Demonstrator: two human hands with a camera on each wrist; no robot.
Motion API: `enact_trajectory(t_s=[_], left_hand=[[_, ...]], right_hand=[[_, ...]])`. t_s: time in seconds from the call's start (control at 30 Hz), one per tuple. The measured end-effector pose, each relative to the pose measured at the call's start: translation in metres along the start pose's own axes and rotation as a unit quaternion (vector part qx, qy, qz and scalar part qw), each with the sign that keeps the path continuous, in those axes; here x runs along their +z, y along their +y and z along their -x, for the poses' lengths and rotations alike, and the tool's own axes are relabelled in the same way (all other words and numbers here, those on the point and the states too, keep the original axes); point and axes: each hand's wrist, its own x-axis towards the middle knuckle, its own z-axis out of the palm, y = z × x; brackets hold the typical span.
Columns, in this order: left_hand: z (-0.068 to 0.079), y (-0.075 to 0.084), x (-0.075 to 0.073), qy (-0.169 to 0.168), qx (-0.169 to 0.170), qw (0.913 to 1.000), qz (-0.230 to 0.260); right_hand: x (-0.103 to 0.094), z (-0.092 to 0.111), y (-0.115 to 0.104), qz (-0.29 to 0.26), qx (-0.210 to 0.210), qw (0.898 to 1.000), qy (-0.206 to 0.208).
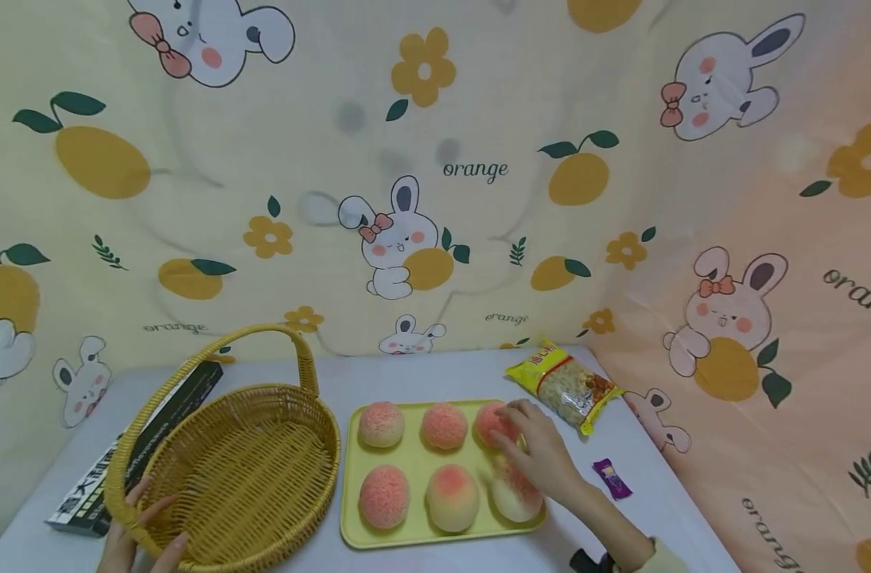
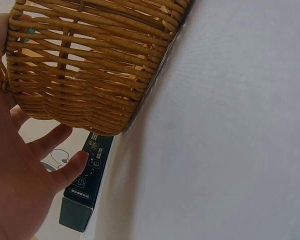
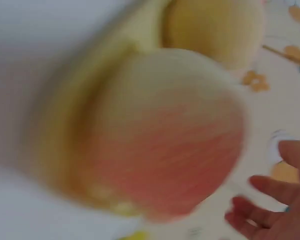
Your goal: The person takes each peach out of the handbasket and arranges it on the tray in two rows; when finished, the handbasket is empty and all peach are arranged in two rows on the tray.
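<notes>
My left hand [image 1: 123,545] holds the rim of a round wicker basket [image 1: 242,477] with a tall handle, at its near left side. In the left wrist view, several fingers [image 2: 70,170] extend below the woven wall [image 2: 90,60]. My right hand [image 1: 546,454] reaches over the right end of a yellow tray [image 1: 406,539], its fingers spread beside the far right pink peach [image 1: 491,423]. Just below that hand sits the near right peach [image 1: 515,493], large and blurred in the right wrist view. More peaches [image 1: 453,498] stand on the tray in two rows.
Behind the basket lies a long black box [image 1: 170,414]. A yellow snack bag [image 1: 564,386] lies at the back right, with a small purple packet [image 1: 612,479] nearer. A printed cloth [image 1: 478,239] hangs behind the white table [image 1: 428,374].
</notes>
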Motion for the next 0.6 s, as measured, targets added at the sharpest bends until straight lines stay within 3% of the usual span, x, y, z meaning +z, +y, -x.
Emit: enact_trajectory(t_s=[0.07, 0.13, 0.27, 0.4, 0.43, 0.5, 0.6], left_hand=[[0.001, 0.003, 0.000, -0.004, -0.004, 0.9999, 0.012], [0.002, 0.007, 0.002, 0.002, 0.008, 0.9998, 0.020], [0.007, 0.016, 0.005, 0.014, 0.020, 0.9992, 0.032], [0.011, 0.025, 0.002, 0.028, 0.031, 0.9989, 0.024], [0.014, 0.032, 0.000, 0.037, 0.027, 0.9989, 0.011], [0.021, 0.049, -0.007, 0.074, 0.056, 0.9957, -0.008], [0.041, 0.090, -0.024, 0.159, 0.093, 0.9811, -0.060]], right_hand=[[0.004, -0.013, -0.016, 0.104, -0.015, 0.994, -0.012], [0.009, -0.022, -0.031, 0.171, -0.015, 0.984, -0.049], [0.019, -0.030, -0.054, 0.198, 0.038, 0.972, -0.119], [0.024, -0.031, -0.065, 0.215, 0.074, 0.965, -0.131], [0.025, -0.031, -0.066, 0.224, 0.077, 0.963, -0.132], [0.026, -0.030, -0.067, 0.239, 0.080, 0.959, -0.132], [0.027, -0.027, -0.066, 0.249, 0.087, 0.955, -0.137]])
